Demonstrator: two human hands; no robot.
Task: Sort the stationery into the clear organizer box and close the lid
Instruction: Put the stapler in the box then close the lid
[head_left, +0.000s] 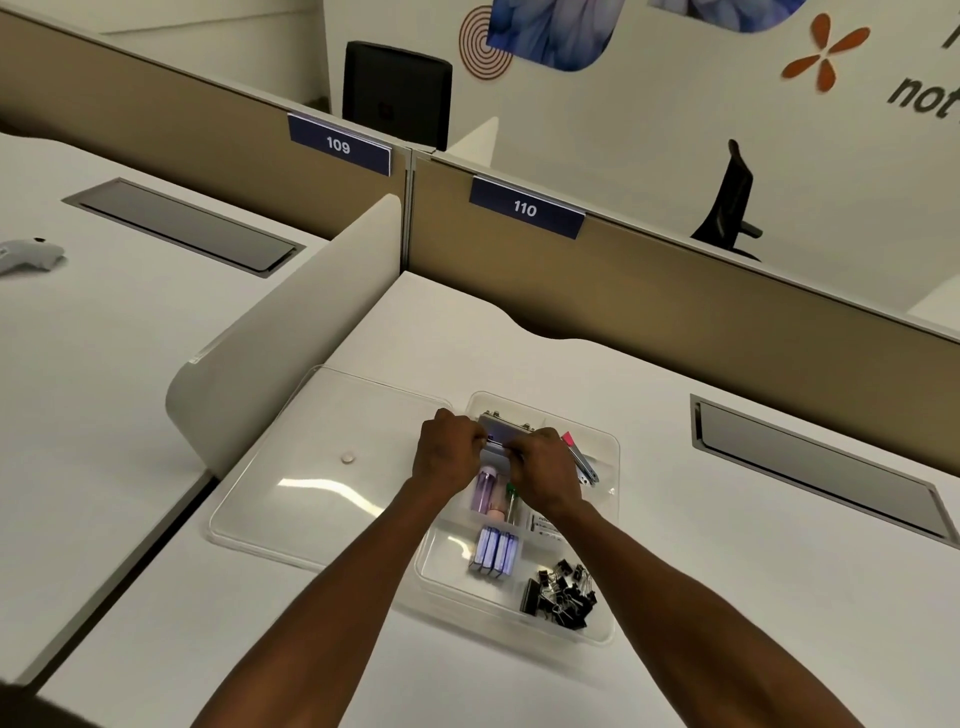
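Observation:
The clear organizer box (605, 631) lies open on the white desk. Its clear lid (311, 467) lies flat to the left of it. My left hand (447, 449) and my right hand (545, 473) meet over the far part of the box, both pinching a small silver-and-purple item (501, 431), likely a metal clip; I cannot tell exactly what it is. Inside the box lie a purple tube (485, 488), a green-capped pen (511, 501), purple staple boxes (494, 556), black binder clips (561, 592) and a pink-tipped marker (569, 441).
A white curved divider (291, 332) stands left of the lid. A tan partition (675, 306) with the label 110 runs along the back. A grey cable flap (821, 467) is set into the desk at the right. A small white dot (348, 458) sits on the lid.

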